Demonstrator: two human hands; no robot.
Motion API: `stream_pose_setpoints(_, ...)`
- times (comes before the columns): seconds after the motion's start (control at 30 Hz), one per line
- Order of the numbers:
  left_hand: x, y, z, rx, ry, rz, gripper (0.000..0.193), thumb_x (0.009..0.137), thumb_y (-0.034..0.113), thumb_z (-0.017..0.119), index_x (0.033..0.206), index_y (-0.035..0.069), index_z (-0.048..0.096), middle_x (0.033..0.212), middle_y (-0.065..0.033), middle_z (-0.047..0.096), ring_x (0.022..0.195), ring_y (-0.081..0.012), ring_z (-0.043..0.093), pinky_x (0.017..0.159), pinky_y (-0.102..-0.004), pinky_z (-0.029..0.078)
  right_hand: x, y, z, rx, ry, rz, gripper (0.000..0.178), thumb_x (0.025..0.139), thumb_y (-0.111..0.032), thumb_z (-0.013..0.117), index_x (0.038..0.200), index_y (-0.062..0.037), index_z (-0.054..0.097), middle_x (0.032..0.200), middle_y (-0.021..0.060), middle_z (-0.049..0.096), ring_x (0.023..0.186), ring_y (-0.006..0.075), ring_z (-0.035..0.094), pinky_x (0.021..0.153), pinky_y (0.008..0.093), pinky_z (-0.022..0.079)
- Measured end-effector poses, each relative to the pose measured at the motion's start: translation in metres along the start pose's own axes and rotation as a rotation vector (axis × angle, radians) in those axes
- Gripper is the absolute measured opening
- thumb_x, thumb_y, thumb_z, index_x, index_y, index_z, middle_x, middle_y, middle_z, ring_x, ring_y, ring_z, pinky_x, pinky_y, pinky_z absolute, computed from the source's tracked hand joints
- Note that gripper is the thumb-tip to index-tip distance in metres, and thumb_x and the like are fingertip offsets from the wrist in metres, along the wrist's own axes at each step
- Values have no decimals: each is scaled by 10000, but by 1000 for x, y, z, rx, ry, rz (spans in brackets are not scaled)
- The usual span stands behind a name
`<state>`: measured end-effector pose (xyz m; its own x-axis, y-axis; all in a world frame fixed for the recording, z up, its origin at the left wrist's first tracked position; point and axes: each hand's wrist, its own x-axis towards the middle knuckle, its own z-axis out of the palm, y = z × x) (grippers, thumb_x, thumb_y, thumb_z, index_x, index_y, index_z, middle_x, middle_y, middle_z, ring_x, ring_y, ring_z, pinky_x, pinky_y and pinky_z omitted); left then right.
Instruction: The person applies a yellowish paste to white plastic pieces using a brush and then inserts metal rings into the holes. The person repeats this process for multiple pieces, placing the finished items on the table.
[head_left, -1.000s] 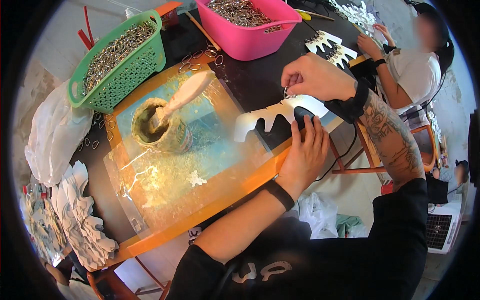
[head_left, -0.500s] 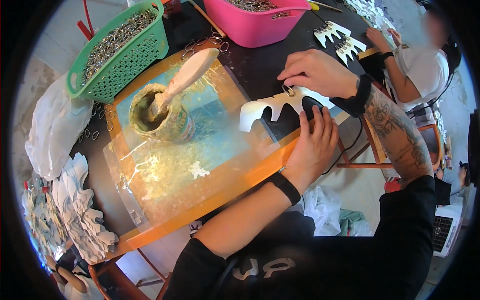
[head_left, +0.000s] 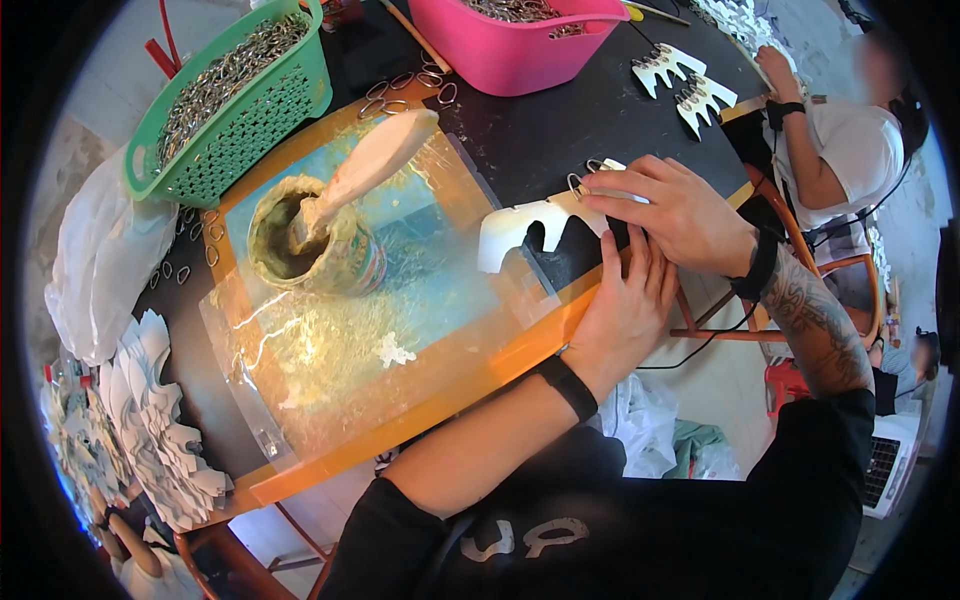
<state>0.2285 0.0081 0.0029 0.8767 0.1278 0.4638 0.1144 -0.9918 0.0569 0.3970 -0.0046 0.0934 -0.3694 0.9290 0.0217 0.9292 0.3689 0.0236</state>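
A white scalloped piece [head_left: 515, 232] with pointed cut-outs lies by the table's front edge. My left hand [head_left: 620, 315] rests flat at its near side, fingers stretched out, with the tips under my right hand. My right hand [head_left: 690, 215] reaches over the right part of the piece, fingers closed together. Its fingertips are at a metal ring [head_left: 573, 186] on the piece's upper edge; the exact grip is partly hidden. A second ring [head_left: 597, 165] stands just behind. To the left, a tin [head_left: 365, 268] crusted with yellowish paste holds a wooden paddle [head_left: 380, 155].
A green basket [head_left: 255, 118] and a pink basket [head_left: 500, 62], both with metal rings, stand at the back. Loose rings [head_left: 375, 105] lie between them. Stacked white pieces [head_left: 160, 420] are at the left, finished-looking ringed pieces [head_left: 668, 68] at far right. A co-worker [head_left: 840, 140] sits at right.
My right hand has moved down and to the right, its fingers now lower over the white piece. A second ring has come into sight. My left hand has stayed nearly in place.
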Motion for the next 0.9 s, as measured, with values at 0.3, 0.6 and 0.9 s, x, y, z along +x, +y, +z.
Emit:
stream_pose_setpoints(0.3,0,-1,-2,-12,7,-8,485,928,250,550,1327,-19,614,1328,-264,597,1344,-475,488,1094,-686,367,0,-5,-3,-76,-57,32,526,858,-90,658,1380,-156,646,1459,4,595,1263,273,547,1006,402,481)
stream_pose_setpoints(0.6,-2,-1,-1,-15,12,7,499,926,250,544,1341,-20,608,1337,-271,594,1352,-477,486,1101,-684,367,2,-7,-4,-89,-54,24,502,868,-106,656,1371,-110,651,1446,19,609,1253,257,551,1005,392,485)
stream_pose_setpoints(0.9,-4,3,-5,101,-51,-15,541,983,292,485,1425,-16,533,1510,-280,481,1397,-470,449,1123,-645,363,26,-4,-42,224,161,143,322,891,-32,637,1205,-21,708,1209,130,701,1071,331,648,911,396,535)
